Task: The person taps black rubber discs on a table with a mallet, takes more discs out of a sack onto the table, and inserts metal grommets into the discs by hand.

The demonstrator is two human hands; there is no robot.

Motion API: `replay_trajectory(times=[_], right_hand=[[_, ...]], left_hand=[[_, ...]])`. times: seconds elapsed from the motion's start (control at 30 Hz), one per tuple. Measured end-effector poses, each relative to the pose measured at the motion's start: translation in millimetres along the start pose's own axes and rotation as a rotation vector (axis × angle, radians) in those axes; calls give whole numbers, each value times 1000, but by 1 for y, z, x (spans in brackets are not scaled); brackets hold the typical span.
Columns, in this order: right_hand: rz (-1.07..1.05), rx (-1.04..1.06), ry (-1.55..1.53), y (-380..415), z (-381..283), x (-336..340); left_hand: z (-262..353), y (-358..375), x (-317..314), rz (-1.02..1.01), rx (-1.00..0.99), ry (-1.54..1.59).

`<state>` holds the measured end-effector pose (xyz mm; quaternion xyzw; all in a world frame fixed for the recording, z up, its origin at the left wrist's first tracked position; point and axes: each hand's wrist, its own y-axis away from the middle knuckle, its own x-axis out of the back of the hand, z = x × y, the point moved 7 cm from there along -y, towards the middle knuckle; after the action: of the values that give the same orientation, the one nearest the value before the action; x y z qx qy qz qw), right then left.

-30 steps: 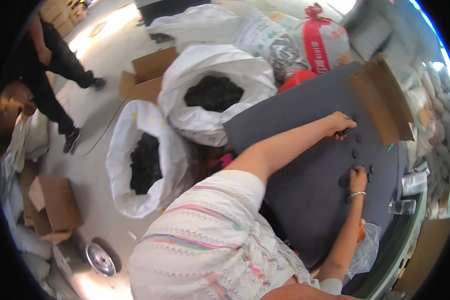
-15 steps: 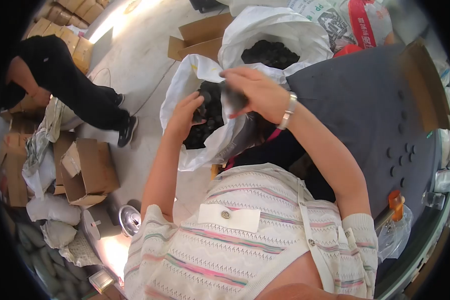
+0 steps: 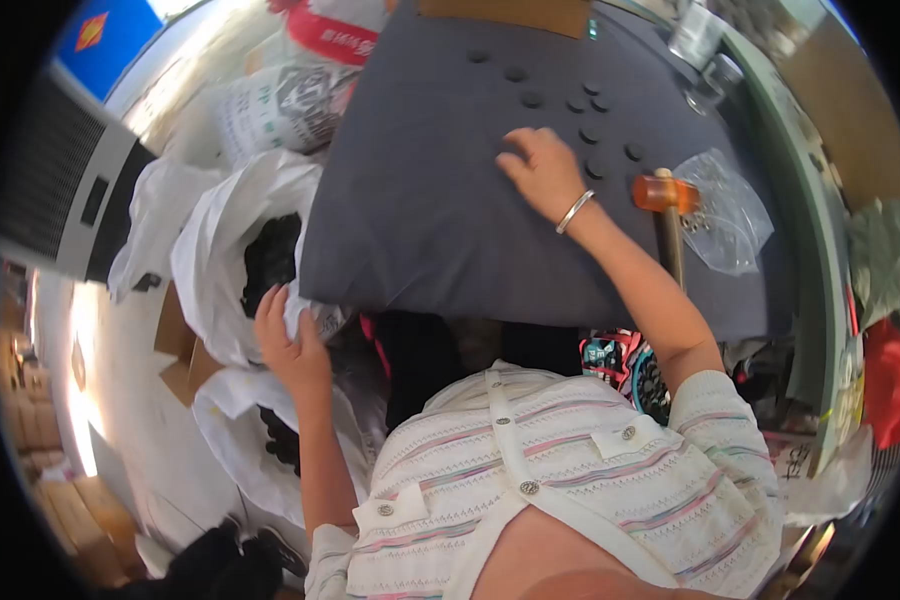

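Over the grey cloth-covered table (image 3: 420, 200), my right hand (image 3: 545, 175) reaches out with its fingers apart and nothing visible in it. Just beyond and to the right of it lie several small black discs (image 3: 590, 135). My left hand (image 3: 295, 345) is at the table's left front corner, beside a white sack (image 3: 205, 270) of black pieces (image 3: 272, 262). Its fingers are spread, and I see nothing held. A second white sack (image 3: 235, 390) with black pieces stands below, partly behind my left forearm.
An orange-headed mallet (image 3: 660, 192) lies on the table's right side by a clear plastic bag (image 3: 730, 220). Glass containers (image 3: 715, 82) stand at the far right. A cardboard piece (image 3: 510, 12) lies at the far edge. A person's dark-clothed legs (image 3: 225, 570) show at lower left.
The view has swung right towards the table. My right hand has left the sacks and is over the table, without the dark pieces. My left hand has moved out of the lower sack and opened.
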<state>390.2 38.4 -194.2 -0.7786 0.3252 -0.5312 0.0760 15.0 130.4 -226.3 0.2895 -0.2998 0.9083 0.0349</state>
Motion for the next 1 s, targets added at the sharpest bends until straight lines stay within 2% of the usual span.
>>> replay_trajectory(times=[0.03, 0.07, 0.1, 0.17, 0.3, 0.4, 0.53, 0.6, 0.63, 0.73, 0.8, 0.87, 0.93, 1.0], right_hand=[[-59, -135, 101, -2, 16, 11], [-120, -267, 199, -3, 30, 20], [-179, -281, 280, -2, 42, 13], [-299, -324, 434, 7, 67, -15], [-230, -249, 384, 4, 86, -20], [-75, -327, 446, 1, 82, 26], [-152, -361, 552, 19, 113, 16], [-226, -343, 603, 25, 123, 0], [-268, -314, 524, 23, 124, -1], [-81, -343, 397, 12, 131, 32], [0, -361, 465, -3, 147, 66], [-112, -462, 492, -14, 172, 83], [-327, -469, 481, -11, 194, 70], [-469, -495, 462, -10, 212, 60]], left_hand=[[15, -12, -20, -25, -59, 91], [32, -23, -43, -70, -37, 199], [50, -32, -66, -114, -13, 304], [88, -50, -107, -191, -182, 316], [150, -83, -198, -367, -332, 367], [180, -110, -270, -337, -502, 284], [207, -129, -361, -372, -590, 48], [209, -126, -396, -458, -637, -136], [210, -125, -409, -499, -655, -231], [209, -134, -434, -597, -584, -165], [229, -135, -421, -535, -547, 30], [245, -131, -420, -499, -538, 137], [266, -128, -431, -484, -567, 174], [273, -118, -450, -572, -599, 69]])
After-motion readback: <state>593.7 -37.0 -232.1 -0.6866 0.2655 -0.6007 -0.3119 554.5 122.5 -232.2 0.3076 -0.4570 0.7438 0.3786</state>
